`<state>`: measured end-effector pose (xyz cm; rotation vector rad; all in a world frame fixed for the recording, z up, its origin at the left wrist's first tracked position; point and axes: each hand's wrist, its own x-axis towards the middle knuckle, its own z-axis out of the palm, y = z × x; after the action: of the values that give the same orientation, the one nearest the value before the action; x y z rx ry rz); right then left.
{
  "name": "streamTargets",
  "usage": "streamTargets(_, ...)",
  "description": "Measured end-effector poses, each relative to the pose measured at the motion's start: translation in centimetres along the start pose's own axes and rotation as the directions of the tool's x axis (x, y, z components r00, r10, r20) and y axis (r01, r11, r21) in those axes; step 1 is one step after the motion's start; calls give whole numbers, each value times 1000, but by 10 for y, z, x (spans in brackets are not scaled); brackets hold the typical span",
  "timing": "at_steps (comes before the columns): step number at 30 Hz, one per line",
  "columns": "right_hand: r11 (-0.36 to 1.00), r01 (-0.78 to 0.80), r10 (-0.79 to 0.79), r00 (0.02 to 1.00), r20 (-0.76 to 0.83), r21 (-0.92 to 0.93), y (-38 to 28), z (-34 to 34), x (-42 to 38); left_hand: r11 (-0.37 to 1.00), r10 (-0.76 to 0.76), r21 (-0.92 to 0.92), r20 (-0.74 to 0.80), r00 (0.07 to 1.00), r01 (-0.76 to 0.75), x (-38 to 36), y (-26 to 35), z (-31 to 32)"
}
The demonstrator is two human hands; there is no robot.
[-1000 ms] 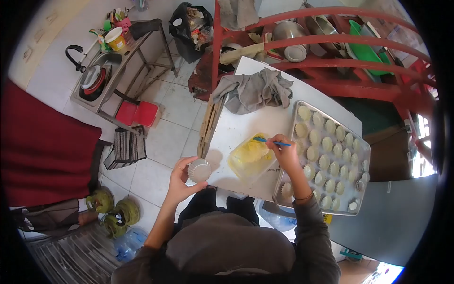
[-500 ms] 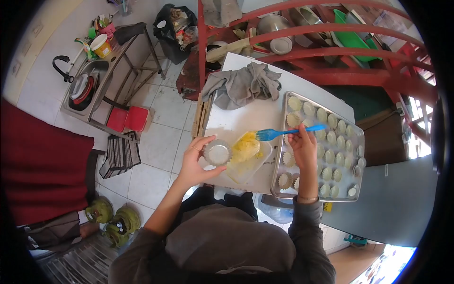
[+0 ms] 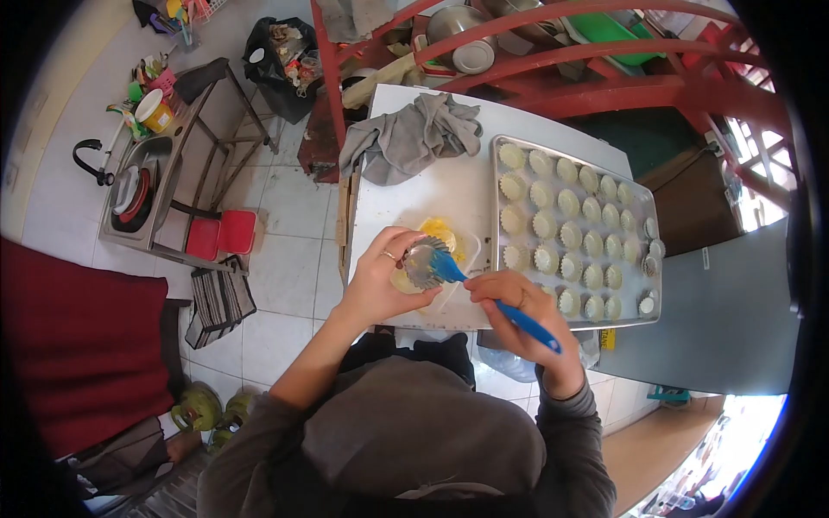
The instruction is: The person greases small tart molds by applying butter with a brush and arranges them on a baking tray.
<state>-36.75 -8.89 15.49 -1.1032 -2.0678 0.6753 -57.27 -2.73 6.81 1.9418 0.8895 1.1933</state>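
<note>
A small fluted metal tart mould is in my left hand, held by its sides between thumb and fingers and tilted toward the right. My right hand is closed round the handle of a blue pastry brush, whose bristles are inside the mould. Below and behind them, a clear plastic container with soft yellow fat sits on the white table, partly hidden by my hands. To the right lies a metal tray with rows of fluted moulds.
A crumpled grey cloth lies at the table's far left. Red metal bars run behind the table, with bowls beyond. At left stand a sink with dishes, a black rubbish bag and red stools.
My right hand has come left and down from over the tray, bringing the brush into the mould. My left hand has tilted the mould. The camera view has shifted slightly.
</note>
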Motion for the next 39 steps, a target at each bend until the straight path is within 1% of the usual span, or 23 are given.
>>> streamTargets(3, 999, 37, -38, 998, -42, -35, -3, -2, 2, 1000, 1, -14, 35, 999, -1, -2, 1, 5)
streamTargets(6, 991, 59, -69, 995, 78, 121, -2, 2, 1, 999, 6, -52, 76, 997, -2, -2, -4, 4)
streamTargets(9, 983, -74, 67, 997, 42, 170, -1, -8, -2, 995, 53, -91, 84, 995, -45, -3, -7, 4)
streamTargets(10, 989, -65, 68, 997, -21, 133, -1, -8, -1, 992, 75, -105, 79, 994, -66, -4, -7, 5)
streamTargets(12, 997, -56, 64, 987, -146, 55, -4, -2, 3, 993, 69, -103, 75, 995, -61, -4, -8, 6)
streamTargets(13, 997, -38, 45, 990, -134, 61, -4, 3, 2, 993, 67, -100, 73, 995, -59, -5, -8, 6)
streamTargets(16, 959, -131, 141, 990, -25, 251, -7, 13, -2, 993, 43, -116, 63, 997, -35, -6, -11, 5)
streamTargets(19, 810, -122, 248, 958, -147, 573, 8, 12, -3, 984, 16, -180, 38, 999, -9, -9, -15, 5)
streamTargets(22, 910, -178, 261, 947, -185, 374, 18, 21, -1, 991, 56, -125, 35, 998, -51, -9, -12, 5)
streamTargets(23, 940, -179, 254, 936, -244, 291, 19, 25, -2, 992, 58, -119, 35, 998, -53, -10, -12, 5)
streamTargets(25, 995, -33, 62, 950, -307, 99, 14, 24, -4, 993, 60, -103, 32, 998, -56, -11, -15, 5)
streamTargets(26, 999, 40, -39, 945, -323, -2, 11, 23, -5, 991, 42, -125, 21, 999, -39, -11, -16, 6)
streamTargets(28, 991, 131, -128, 956, -265, -7, 5, 29, -9, 986, 3, -168, 2, 1000, -3, -12, -16, 8)
streamTargets(29, 985, 173, -171, 956, -237, -9, 3, 31, -11, 982, 0, -191, 17, 1000, 3, -13, -17, 8)
streamTargets(31, 981, 79, -44, 980, -196, 176, 6, 29, -17, 971, -4, -240, 47, 999, 15, -14, -19, 10)
streamTargets(32, 964, 30, 15, 986, -165, 266, 8, 28, -20, 946, -27, -322, 54, 998, 43, -16, -19, 11)
streamTargets(33, 894, -57, 168, 962, -216, 444, 8, 29, -22, 913, -50, -402, 63, 997, 72, -19, -18, 13)
streamTargets(34, 917, -53, 172, 947, -270, 396, 10, 30, -21, 873, -72, -477, 75, 995, 99, -20, -18, 14)
streamTargets(36, 954, -53, 168, 910, -379, 295, 15, 30, -18, 847, -4, -530, 91, 996, 52, -21, -25, 20)
streamTargets(37, 949, -59, 183, 903, -388, 310, 18, 32, -20, 831, 29, -556, 95, 995, 29, -21, -29, 23)
streamTargets(39, 970, -28, 127, 908, -400, 243, 19, 36, -22, 698, -108, -694, 145, 984, 179, -28, -32, 29)
